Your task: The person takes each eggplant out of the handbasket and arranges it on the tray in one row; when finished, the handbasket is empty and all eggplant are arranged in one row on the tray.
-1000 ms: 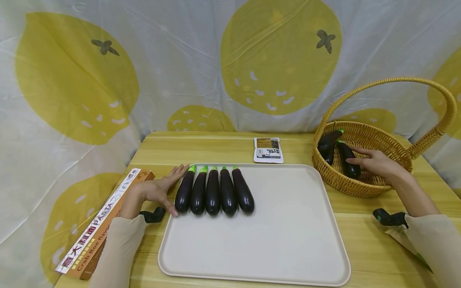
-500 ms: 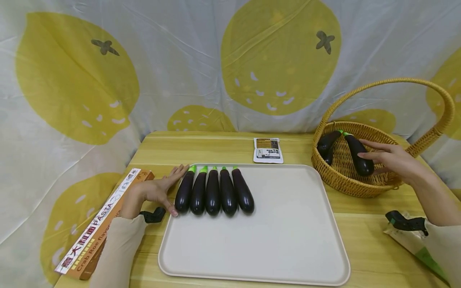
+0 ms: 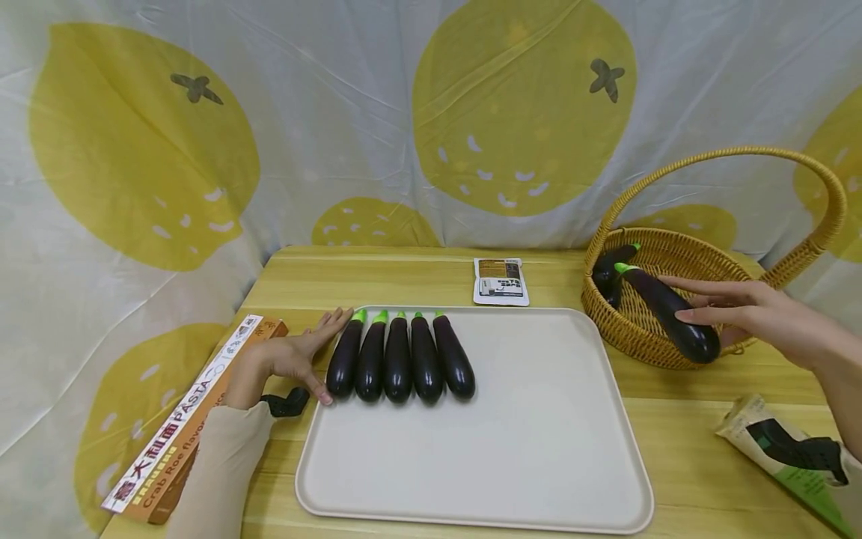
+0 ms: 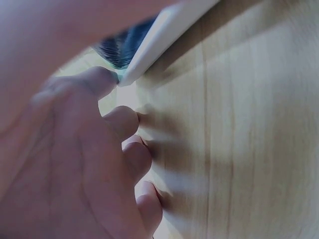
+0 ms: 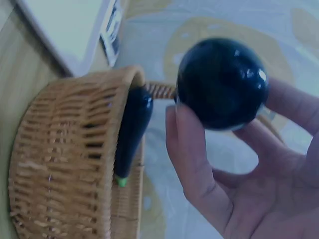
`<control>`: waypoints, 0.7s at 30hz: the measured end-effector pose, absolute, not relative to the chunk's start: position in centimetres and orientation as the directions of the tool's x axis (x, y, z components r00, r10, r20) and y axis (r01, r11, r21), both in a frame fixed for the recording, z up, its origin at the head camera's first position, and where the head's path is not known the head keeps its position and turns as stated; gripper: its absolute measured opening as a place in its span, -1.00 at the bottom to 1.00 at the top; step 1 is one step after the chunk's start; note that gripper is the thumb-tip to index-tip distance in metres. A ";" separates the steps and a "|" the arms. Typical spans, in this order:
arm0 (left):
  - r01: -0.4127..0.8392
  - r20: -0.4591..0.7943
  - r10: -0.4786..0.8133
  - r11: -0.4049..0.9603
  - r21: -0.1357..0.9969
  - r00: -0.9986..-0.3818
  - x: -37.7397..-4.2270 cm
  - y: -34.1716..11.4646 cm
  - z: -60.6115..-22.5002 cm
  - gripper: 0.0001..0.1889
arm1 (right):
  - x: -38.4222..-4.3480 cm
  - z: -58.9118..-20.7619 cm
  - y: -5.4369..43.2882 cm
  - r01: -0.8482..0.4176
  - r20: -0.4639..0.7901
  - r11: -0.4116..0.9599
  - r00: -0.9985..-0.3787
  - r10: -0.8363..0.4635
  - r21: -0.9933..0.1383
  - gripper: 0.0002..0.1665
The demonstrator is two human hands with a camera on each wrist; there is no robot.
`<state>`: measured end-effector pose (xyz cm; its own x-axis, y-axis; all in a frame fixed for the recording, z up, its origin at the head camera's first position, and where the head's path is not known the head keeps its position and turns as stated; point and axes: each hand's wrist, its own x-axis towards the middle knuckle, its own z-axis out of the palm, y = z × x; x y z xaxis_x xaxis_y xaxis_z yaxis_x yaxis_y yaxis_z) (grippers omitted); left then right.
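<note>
My right hand grips a dark purple eggplant between thumb and fingers, its green stem pointing back left. The eggplant overlaps the front rim of the wicker basket in the head view; its rounded end faces the right wrist camera. More eggplants lie at the basket's left side. On the beige tray, several eggplants lie side by side with stems toward the back. My left hand rests at the tray's left edge, fingers spread, thumb and fingertips right at the leftmost eggplant.
A long pasta box lies left of the tray, beside my left forearm. Behind the tray is a small white packet. A green and cream bag lies at the front right. The basket's tall handle arches over it.
My right hand has lifted an eggplant from inside the basket, moving first rightward and then toward the front rim. The left hand and the row on the tray stay put.
</note>
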<state>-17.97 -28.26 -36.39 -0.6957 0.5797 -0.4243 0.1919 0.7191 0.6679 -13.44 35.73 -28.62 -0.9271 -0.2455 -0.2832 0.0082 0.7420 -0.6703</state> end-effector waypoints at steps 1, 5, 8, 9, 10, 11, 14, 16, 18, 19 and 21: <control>0.191 -0.425 0.578 0.720 0.667 -0.696 -18.0 -28.3 -36.4 0.57 | -13.2 -28.5 35.4 -0.003 -0.289 0.740 -0.919 -0.267 -0.672 -0.28; 0.197 -0.425 0.578 0.724 0.661 -0.697 -18.0 -28.4 -36.4 0.57 | -12.8 -28.0 32.7 -0.012 -0.334 0.691 -0.869 -0.365 -0.723 -0.26; 0.204 -0.424 0.581 0.725 0.658 -0.695 -18.0 -28.4 -36.3 0.57 | -12.6 -28.2 29.5 -0.022 -0.335 0.639 -0.837 -0.432 -0.769 -0.24; 0.204 -0.424 0.582 0.724 0.659 -0.694 -18.0 -28.5 -36.3 0.57 | -12.6 -28.3 28.3 -0.025 -0.335 0.633 -0.832 -0.443 -0.774 -0.24; 0.204 -0.423 0.583 0.722 0.661 -0.693 -18.0 -28.5 -36.3 0.58 | -12.6 -28.5 27.0 -0.045 -0.320 0.628 -0.831 -0.455 -0.777 -0.24; 0.203 -0.423 0.584 0.721 0.662 -0.693 -18.0 -28.5 -36.3 0.58 | -12.6 -28.8 25.6 -0.063 -0.305 0.618 -0.828 -0.470 -0.783 -0.23; 0.209 -0.420 0.587 0.720 0.662 -0.692 -18.1 -28.5 -36.3 0.58 | -13.1 -30.1 21.8 -0.103 -0.270 0.602 -0.825 -0.497 -0.792 -0.21; 0.213 -0.418 0.589 0.720 0.661 -0.692 -18.1 -28.5 -36.3 0.58 | -13.5 -31.0 19.6 -0.133 -0.240 0.598 -0.831 -0.502 -0.791 -0.21; 0.216 -0.416 0.590 0.719 0.660 -0.692 -18.1 -28.5 -36.3 0.58 | -14.0 -31.9 17.9 -0.135 -0.231 0.600 -0.839 -0.492 -0.788 -0.21; 0.215 -0.417 0.589 0.720 0.660 -0.693 -18.1 -28.5 -36.3 0.58 | -14.2 -32.3 17.1 -0.134 -0.228 0.603 -0.844 -0.485 -0.786 -0.21; 0.213 -0.419 0.587 0.721 0.659 -0.693 -18.1 -28.5 -36.4 0.58 | -14.5 -33.0 15.9 -0.129 -0.224 0.610 -0.855 -0.468 -0.782 -0.21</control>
<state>-18.14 -28.50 -36.39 -0.6925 0.5872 -0.4191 0.2129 0.7214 0.6590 -14.55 15.86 -33.03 -0.8546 -0.4684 -0.2244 -0.1287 0.6096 -0.7822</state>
